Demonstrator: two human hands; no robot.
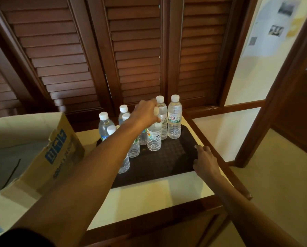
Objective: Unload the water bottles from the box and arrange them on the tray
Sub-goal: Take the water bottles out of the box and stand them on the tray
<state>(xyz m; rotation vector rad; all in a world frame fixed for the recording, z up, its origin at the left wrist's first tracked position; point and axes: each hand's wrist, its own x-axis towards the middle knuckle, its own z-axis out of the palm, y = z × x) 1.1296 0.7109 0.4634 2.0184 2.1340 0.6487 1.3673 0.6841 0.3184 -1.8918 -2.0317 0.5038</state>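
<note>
Several clear water bottles with white caps stand upright on a dark woven tray [168,157]. My left hand [145,113] reaches across the tray and grips the top of one bottle [154,138], whose cap shows between my fingers. Two more bottles [174,120] stand at the tray's far right, and others [104,125] stand at its far left, partly hidden by my forearm. My right hand [205,160] rests with relaxed fingers on the tray's right edge. The cardboard box [47,154] stands open at the left.
The tray lies on a cream table top [149,198] with a dark wooden rim. Brown louvred shutters [131,50] rise right behind the table. A wooden door frame [274,104] and pale floor are at the right.
</note>
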